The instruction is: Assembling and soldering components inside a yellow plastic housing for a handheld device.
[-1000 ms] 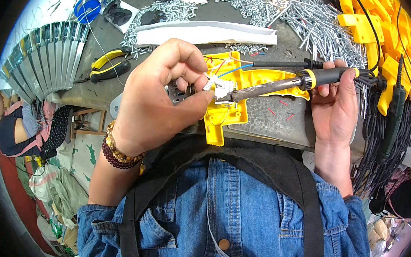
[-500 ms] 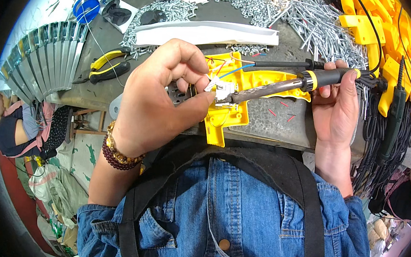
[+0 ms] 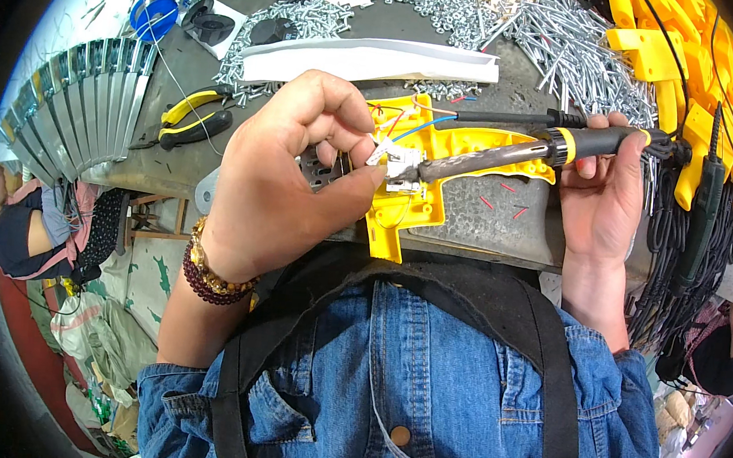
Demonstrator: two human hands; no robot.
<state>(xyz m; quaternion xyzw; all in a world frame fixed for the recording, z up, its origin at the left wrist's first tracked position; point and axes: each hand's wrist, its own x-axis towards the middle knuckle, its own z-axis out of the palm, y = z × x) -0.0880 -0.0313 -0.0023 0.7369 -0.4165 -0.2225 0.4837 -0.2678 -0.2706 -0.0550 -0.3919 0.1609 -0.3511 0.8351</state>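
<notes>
With my right hand I grip a soldering iron by its black and yellow handle. Its grey metal barrel points left, and the end meets a white part seated in a yellow plastic housing. My left hand is closed in a pinch on a small white piece beside that part; the fingers partly cover it. Red and blue wires run there from a black cable lying along the housing's far side.
Yellow-black pliers lie left of my left hand. A white curved strip lies beyond the housing, before heaps of screws. At right are stacked yellow housings, coiled black cables and a dark green tool. Metal blades fan out at left.
The soldering iron and my right hand have shifted slightly to the right. My left hand stays nearly where it was, still pinching.
</notes>
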